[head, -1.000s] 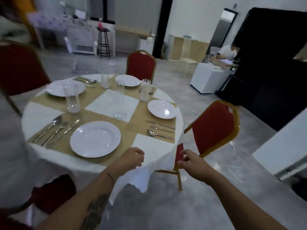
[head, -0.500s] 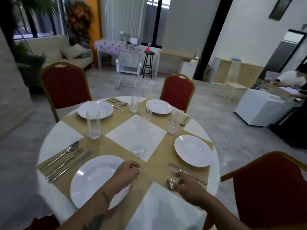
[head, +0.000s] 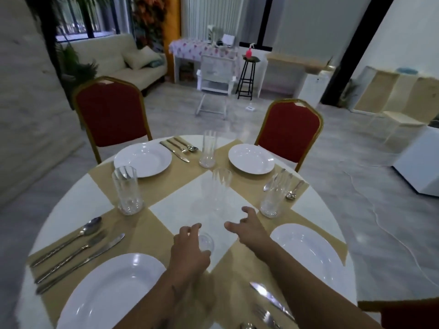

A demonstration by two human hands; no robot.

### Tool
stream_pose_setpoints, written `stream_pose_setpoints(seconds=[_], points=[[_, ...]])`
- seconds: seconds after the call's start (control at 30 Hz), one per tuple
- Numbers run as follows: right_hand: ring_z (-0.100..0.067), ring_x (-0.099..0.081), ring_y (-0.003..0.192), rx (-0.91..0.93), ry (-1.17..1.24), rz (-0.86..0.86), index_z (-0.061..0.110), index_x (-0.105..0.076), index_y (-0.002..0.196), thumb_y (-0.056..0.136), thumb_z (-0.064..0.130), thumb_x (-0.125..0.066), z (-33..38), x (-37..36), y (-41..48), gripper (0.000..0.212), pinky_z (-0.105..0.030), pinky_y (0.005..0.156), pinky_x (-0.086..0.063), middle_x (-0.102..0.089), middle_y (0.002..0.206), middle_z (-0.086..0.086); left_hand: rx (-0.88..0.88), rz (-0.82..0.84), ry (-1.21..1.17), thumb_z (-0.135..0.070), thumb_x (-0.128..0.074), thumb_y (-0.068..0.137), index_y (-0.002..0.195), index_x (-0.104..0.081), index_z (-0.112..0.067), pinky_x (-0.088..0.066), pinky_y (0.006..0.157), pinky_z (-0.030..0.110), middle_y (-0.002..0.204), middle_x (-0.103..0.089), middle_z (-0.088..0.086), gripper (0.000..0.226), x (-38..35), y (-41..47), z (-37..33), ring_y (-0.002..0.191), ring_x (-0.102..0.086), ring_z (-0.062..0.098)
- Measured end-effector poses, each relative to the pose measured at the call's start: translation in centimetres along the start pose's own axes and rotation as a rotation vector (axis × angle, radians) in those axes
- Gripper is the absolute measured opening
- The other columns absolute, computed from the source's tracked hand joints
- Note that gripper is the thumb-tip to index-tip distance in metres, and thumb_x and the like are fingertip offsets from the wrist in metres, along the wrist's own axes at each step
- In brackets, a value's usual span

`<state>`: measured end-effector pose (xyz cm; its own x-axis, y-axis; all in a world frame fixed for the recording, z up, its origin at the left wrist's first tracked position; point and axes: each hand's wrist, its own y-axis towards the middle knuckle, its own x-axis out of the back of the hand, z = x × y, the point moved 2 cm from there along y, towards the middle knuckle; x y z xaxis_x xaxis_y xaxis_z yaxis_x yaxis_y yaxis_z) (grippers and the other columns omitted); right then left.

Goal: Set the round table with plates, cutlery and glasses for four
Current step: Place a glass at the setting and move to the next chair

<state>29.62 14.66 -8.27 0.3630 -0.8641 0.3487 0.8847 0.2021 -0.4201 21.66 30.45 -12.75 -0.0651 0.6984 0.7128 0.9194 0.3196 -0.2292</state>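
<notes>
The edge of the round table (head: pixel 71 207) curves away on my left and on my right, and open grey floor lies past it on both sides. One red chair (head: pixel 111 115) stands at the far left edge and a second red chair (head: pixel 288 134) at the far right. The corner of a third chair (head: pixel 408 314) pokes in at the bottom right. In the middle of the table is a bare white square, with open room around my hands.

The table is white with tan mats (head: pixel 166 184). A white plate sits on each mat: the near plate (head: pixel 107 293), the right plate (head: pixel 308 252), the far left plate (head: pixel 142 159) and the far right plate (head: pixel 250 159). A spoon, fork and knife set (head: pixel 78 252) lies left of the near plate. Far back I see a pale sofa (head: pixel 114 60) and a black stool (head: pixel 247 77).

Three tall clear glasses stand near the plates: the left glass (head: pixel 127 191), the far glass (head: pixel 207 149) and the right glass (head: pixel 273 195). The middle glass (head: pixel 218 193) stands on the white square. It is clear, ridged and blurry. My left hand (head: pixel 187 248) curls its fingers by the bottom of this glass, but I cannot tell if they hold it. My right hand (head: pixel 247 227) is just beside the glass with fingers spread, holding nothing.
</notes>
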Motion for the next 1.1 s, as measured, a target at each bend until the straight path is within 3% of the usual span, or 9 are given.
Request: stream_pose_setpoints(seconds=[0.13, 0.27, 0.43, 0.57, 0.67, 0.8, 0.97, 1.1], points=[[-0.025, -0.055, 0.119, -0.01, 0.095, 0.049, 0.032, -0.019, 0.153, 0.078, 0.032, -0.081, 1.3, 0.1, 7.7, 0.097, -0.045, 0.103, -0.048, -0.052, 0.139, -0.005, 0.109, 0.08, 0.182, -0.04, -0.07, 0.077, 0.154, -0.008, -0.031, -0.025, 0.118, 0.041, 0.161, -0.011, 0.002, 0.099, -2.6, 2.3, -0.3, 0.146, -0.018, 0.028], [-0.031, -0.057, 0.12, 0.026, 0.118, 0.102, 0.036, -0.02, 0.15, 0.057, 0.04, -0.083, 1.8, -0.4, 14.0, 0.113, -0.051, 0.101, -0.05, -0.049, 0.143, -0.008, 0.137, 0.058, 0.251, -0.038, -0.065, 0.081, 0.154, -0.006, -0.029, -0.022, 0.117, 0.038, 0.157, -0.02, -0.001, 0.095, -4.2, 4.2, -0.1, 0.142, -0.023, 0.024], [-0.026, -0.054, 0.12, 0.116, 0.166, 0.117, 0.029, -0.028, 0.151, 0.074, 0.029, -0.085, 0.7, -2.0, 18.8, 0.095, -0.043, 0.101, -0.048, -0.049, 0.14, -0.005, 0.119, -0.078, 0.242, -0.038, -0.067, 0.076, 0.154, -0.017, -0.024, -0.029, 0.112, 0.037, 0.15, -0.031, 0.001, 0.094, -5.7, 4.8, 0.5, 0.134, -0.032, 0.026], [-0.025, -0.058, 0.108, 0.177, 0.069, 0.07, 0.031, -0.048, 0.133, 0.073, 0.042, -0.081, -0.1, -3.2, 19.6, 0.07, -0.033, 0.089, -0.046, -0.055, 0.128, -0.005, 0.118, -0.15, 0.087, -0.037, -0.068, 0.074, 0.151, -0.026, -0.024, -0.028, 0.112, 0.034, 0.149, -0.035, -0.003, 0.089, -6.3, 0.6, 0.8, 0.134, -0.032, 0.022], [-0.025, -0.06, 0.105, 0.193, 0.056, 0.106, 0.031, -0.052, 0.119, 0.069, 0.045, -0.079, 0.1, -3.1, 18.9, 0.059, -0.035, 0.087, -0.049, -0.058, 0.123, -0.005, 0.109, -0.174, 0.048, -0.037, -0.072, 0.074, 0.144, -0.037, -0.024, -0.034, 0.107, 0.03, 0.141, -0.042, -0.006, 0.079, -6.8, -3.5, 1.2, 0.127, -0.04, 0.017], [-0.026, -0.059, 0.117, 0.218, 0.026, 0.24, 0.028, -0.054, 0.121, 0.056, 0.055, -0.079, -0.4, -2.2, 15.9, 0.074, -0.042, 0.094, -0.05, -0.06, 0.12, 0.003, 0.041, -0.198, 0.032, -0.044, -0.072, 0.071, 0.129, -0.044, -0.031, -0.043, 0.095, 0.024, 0.125, -0.047, -0.015, 0.065, -8.3, -7.1, 1.6, 0.109, -0.048, 0.006], [-0.02, -0.064, 0.11, 0.195, 0.063, 0.397, 0.037, -0.057, 0.106, 0.078, 0.037, -0.083, -2.8, -0.5, 8.8, 0.038, -0.041, 0.089, -0.053, -0.066, 0.109, 0.01, 0.056, -0.243, -0.033, -0.046, -0.068, 0.068, 0.144, -0.038, -0.018, -0.033, 0.106, 0.021, 0.141, -0.043, -0.007, 0.087, -10.2, -8.4, 1.5, 0.127, -0.044, 0.011], [-0.017, -0.068, 0.104, 0.203, 0.01, 0.382, 0.041, -0.06, 0.102, 0.069, 0.041, -0.087, -6.0, 0.6, 3.2, 0.042, -0.047, 0.093, -0.056, -0.07, 0.104, 0.012, 0.129, -0.302, -0.071, -0.045, -0.074, 0.067, 0.146, -0.036, -0.009, -0.032, 0.109, 0.029, 0.145, -0.047, 0.004, 0.095, -10.6, -9.5, 1.8, 0.132, -0.046, 0.023]])
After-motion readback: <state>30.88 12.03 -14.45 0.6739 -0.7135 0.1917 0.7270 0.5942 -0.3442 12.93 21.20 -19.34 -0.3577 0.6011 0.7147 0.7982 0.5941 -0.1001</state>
